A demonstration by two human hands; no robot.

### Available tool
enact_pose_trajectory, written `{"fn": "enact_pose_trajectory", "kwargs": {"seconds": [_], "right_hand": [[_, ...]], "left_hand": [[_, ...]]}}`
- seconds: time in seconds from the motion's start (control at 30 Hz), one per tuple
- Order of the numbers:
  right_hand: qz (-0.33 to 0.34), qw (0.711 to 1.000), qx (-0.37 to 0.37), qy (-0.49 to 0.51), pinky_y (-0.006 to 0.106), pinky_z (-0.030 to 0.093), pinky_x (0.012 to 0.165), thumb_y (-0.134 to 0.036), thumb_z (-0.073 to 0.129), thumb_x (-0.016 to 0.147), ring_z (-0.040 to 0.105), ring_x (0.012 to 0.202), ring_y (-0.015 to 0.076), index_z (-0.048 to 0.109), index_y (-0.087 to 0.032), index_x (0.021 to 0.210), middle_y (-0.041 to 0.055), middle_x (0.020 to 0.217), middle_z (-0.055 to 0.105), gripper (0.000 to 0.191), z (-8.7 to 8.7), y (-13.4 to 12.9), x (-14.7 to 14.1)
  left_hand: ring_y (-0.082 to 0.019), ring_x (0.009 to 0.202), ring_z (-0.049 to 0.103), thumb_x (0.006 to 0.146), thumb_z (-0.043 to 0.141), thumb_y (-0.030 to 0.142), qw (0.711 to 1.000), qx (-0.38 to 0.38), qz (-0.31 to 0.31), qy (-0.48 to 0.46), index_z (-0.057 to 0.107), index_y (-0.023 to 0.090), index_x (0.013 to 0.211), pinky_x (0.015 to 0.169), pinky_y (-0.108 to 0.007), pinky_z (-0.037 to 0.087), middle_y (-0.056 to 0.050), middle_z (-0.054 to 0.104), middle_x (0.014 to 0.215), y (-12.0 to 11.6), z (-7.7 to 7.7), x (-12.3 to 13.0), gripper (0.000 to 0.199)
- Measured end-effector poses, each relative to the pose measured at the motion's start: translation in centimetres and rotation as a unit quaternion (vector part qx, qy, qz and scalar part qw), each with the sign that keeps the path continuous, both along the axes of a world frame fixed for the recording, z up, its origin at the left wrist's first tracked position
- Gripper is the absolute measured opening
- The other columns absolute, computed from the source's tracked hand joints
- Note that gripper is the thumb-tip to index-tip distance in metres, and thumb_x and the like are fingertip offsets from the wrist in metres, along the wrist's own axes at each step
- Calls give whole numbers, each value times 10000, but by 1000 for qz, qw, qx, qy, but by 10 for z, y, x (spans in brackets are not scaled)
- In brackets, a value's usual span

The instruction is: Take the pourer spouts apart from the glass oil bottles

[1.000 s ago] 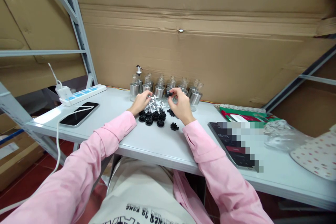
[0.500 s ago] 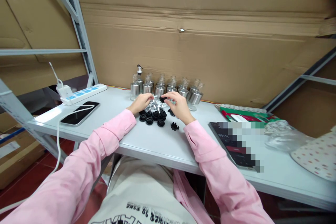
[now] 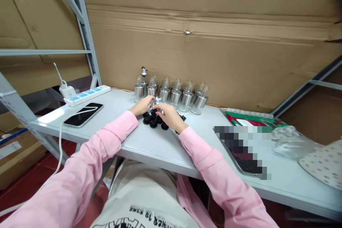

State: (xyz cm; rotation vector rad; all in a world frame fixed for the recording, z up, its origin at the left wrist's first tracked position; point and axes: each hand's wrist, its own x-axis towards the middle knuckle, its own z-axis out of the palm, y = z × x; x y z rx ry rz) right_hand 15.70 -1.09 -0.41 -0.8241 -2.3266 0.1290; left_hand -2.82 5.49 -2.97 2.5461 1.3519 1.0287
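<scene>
My left hand (image 3: 144, 105) is closed at the fingertips at the left side of a small pile; what it pinches is mostly hidden. Beside it my right hand (image 3: 171, 115) reaches over the pile with curled fingers, almost touching the left fingertips, and hides what it holds. Shiny silver pourer parts (image 3: 158, 100) show behind and between the fingers. Black ribbed stoppers (image 3: 153, 124) lie in a cluster below both hands. Behind the pile stand several glass bottles with silver bands (image 3: 175, 97), and one at the back left carries a pourer top (image 3: 144, 71).
A white power strip (image 3: 88, 94) and a phone on a cable (image 3: 84, 115) lie at the left. On the right are a partly blurred phone (image 3: 240, 153), red and green packaging (image 3: 248, 119) and a clear plastic bag (image 3: 291, 146). Cardboard (image 3: 187, 57) walls the back.
My right hand has moved left and down, from the pile's right side to close by my left hand. The black piece visible in its fingers before is now hidden. The view has shifted slightly.
</scene>
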Motion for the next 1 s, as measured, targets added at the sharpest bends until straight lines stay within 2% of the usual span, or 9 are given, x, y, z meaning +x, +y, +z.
{"fn": "enact_pose_trajectory", "kwargs": {"seconds": [0.2, 0.33, 0.5, 0.67, 0.77, 0.9, 1.0], "right_hand": [[4, 1000, -16, -17, 321, 429, 810, -46, 518, 795, 621, 870, 186, 599, -187, 1019, 65, 954, 676, 278, -2, 1, -1], [-4, 999, -40, -17, 316, 449, 792, -83, 496, 817, 636, 868, 188, 606, -201, 1010, 60, 963, 685, 251, -1, -3, -2], [2, 999, -39, -17, 315, 454, 801, -88, 498, 816, 636, 856, 183, 606, -193, 1022, 65, 971, 682, 256, 3, -7, -1], [18, 999, 22, -16, 335, 435, 848, -85, 494, 816, 592, 954, 193, 619, -190, 959, 72, 1003, 660, 217, 2, -6, 0], [23, 998, 51, -18, 342, 428, 848, -93, 490, 825, 566, 973, 194, 628, -186, 920, 79, 1011, 651, 192, 3, -6, 2], [25, 998, 55, -19, 323, 424, 822, -79, 499, 815, 557, 920, 177, 641, -182, 877, 65, 964, 656, 186, 6, -7, 5], [17, 998, 48, -32, 323, 416, 795, -111, 570, 785, 546, 873, 176, 649, -181, 868, 56, 909, 650, 134, 6, -8, 5]], "left_hand": [[-158, 946, 558, 781, 371, 52, 1000, 4, -21, -7, 539, 166, 1025, 874, -298, 453, -56, 575, 1030, 1, -2, 1, 317], [-165, 962, 551, 773, 360, 47, 999, 3, -33, -1, 550, 168, 992, 890, -315, 451, -58, 565, 1011, 0, 0, 0, 314], [-155, 998, 535, 750, 352, 33, 999, 27, -44, 11, 561, 181, 959, 906, -292, 442, -57, 502, 1100, -2, 3, -1, 330], [-157, 998, 533, 787, 349, 69, 998, 58, -8, -1, 561, 188, 949, 929, -300, 425, -47, 503, 1070, -8, 11, 0, 292], [-157, 925, 548, 794, 365, 86, 996, 76, 26, -25, 558, 181, 940, 886, -299, 441, -47, 517, 1025, -12, 18, 0, 261], [-168, 885, 547, 803, 374, 99, 993, 92, 61, -50, 562, 173, 923, 835, -302, 447, -51, 535, 984, -15, 23, 1, 235], [-168, 877, 549, 806, 372, 100, 993, 90, 61, -48, 565, 174, 904, 827, -300, 444, -50, 544, 968, -16, 23, 0, 230]]}}
